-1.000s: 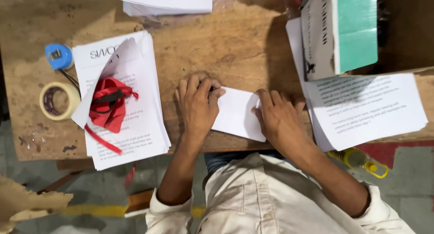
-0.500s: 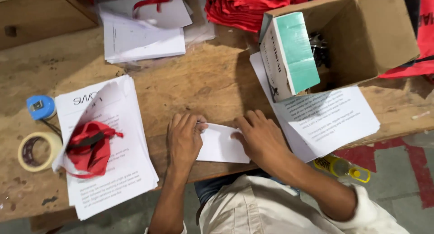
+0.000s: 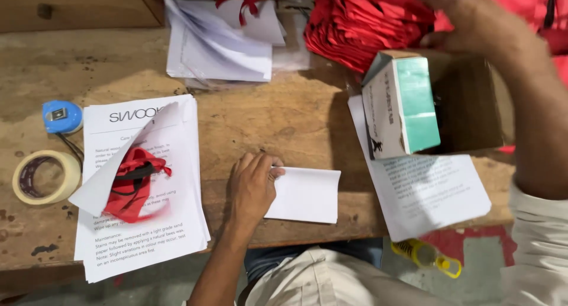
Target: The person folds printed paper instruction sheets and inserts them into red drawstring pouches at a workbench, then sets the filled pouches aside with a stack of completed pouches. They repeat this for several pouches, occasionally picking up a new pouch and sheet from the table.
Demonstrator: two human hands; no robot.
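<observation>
The worn wooden workbench (image 3: 307, 114) lies under you. Your right hand (image 3: 473, 19) reaches the pile of red cloth bags (image 3: 367, 25), fingers loosely spread, gripping nothing visible. Your left hand (image 3: 251, 188) presses flat, fingers together, on the folded white paper sheet (image 3: 305, 195) at the near edge: folded already, crisp and blank, nothing tucked inside.

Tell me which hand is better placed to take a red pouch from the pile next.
Right, probably. The right hand is raised at the far side, already over the red pouch pile behind the cardboard box. The left hand lies flat on the folded white paper at the near edge, pinning it.
</observation>
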